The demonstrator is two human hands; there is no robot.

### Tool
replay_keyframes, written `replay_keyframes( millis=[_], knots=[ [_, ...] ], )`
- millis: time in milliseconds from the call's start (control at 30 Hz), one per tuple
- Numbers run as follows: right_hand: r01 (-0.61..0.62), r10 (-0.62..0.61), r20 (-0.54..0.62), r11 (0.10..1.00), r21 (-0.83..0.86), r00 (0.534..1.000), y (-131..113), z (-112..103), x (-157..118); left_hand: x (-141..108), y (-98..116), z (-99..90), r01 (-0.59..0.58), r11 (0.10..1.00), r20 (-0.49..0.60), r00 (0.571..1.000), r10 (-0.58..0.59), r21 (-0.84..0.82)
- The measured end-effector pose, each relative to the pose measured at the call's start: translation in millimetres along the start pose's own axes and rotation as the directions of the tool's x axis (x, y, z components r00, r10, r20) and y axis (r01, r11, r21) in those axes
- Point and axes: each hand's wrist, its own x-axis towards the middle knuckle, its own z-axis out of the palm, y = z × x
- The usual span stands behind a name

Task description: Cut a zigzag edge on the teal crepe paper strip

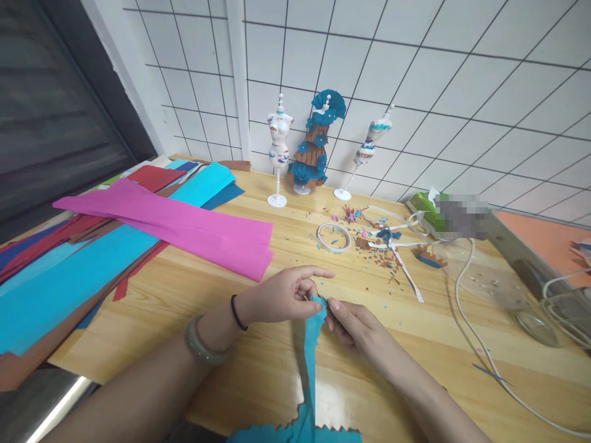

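Note:
A teal crepe paper strip (311, 363) with zigzag edges hangs from my hands down to the table's front edge, where its wider jagged part lies. My left hand (298, 294) pinches the upper end between thumb and curled fingers, with the index finger stretched out to the right. Close beside it, my right hand (353, 323) is closed on a thin dark metal tool (333, 312) whose tip meets the paper. Fingers cover most of that tool, so I cannot tell its exact kind.
Crepe paper sheets (207, 231) are piled at left. Behind stand two bare mini dress forms (279, 138) (369, 144) and one in a teal-brown paper dress (315, 151). A tape roll (333, 237), paper scraps (385, 246) and a white cable (466, 307) lie on the wooden table (258, 369).

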Motion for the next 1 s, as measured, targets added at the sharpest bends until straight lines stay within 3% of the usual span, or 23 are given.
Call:
replay_keyframes(
  millis=[367,467,600,667,733,800,867,933,1000],
  knots=[
    [0.005,-0.006,-0.008,0.999,-0.045,1.0,3.2,-2.3,1.2,-0.4,0.0,-2.1,-0.003,1.0,0.029,1.0,0.004,-0.015],
    [0.027,-0.059,-0.135,0.973,-0.229,0.989,1.6,-10.4,1.1,-0.5,0.9,-4.0,-0.006,1.0,0.019,1.0,0.006,-0.013],
    [-0.127,-0.16,-0.39,0.778,-0.615,0.907,10.7,-26.4,7.5,-0.8,3.3,-4.9,-0.016,1.0,-0.007,1.0,0.015,-0.026],
    [-0.196,-0.22,-0.43,0.651,-0.733,0.875,17.5,-32.4,12.0,-0.7,4.5,-4.4,-0.013,0.999,-0.029,1.0,0.012,-0.037],
    [-0.148,-0.354,-0.41,0.578,-0.802,0.84,20.8,-34.5,14.4,-0.4,4.5,-3.6,-0.014,0.998,-0.052,0.999,0.011,-0.056],
    [-0.011,-0.482,-0.381,0.609,-0.793,0.789,18.7,-31.7,13.2,0.2,2.8,-2.3,-0.024,0.997,-0.062,0.998,0.02,-0.076],
    [0.153,-0.5,-0.384,0.74,-0.655,0.776,13.1,-24.6,9.1,1.1,-0.6,-0.7,-0.032,0.995,-0.063,0.998,0.026,-0.092],
    [0.241,-0.401,-0.373,0.881,-0.407,0.837,8.2,-15.2,4.8,2.1,-4.8,1.7,-0.041,0.994,-0.065,0.997,0.034,-0.104],
    [0.236,-0.3,-0.316,0.945,-0.227,0.9,6.5,-6.4,2.7,3.1,-8.6,4.6,-0.044,0.991,-0.066,0.997,0.036,-0.125]
  ],
)
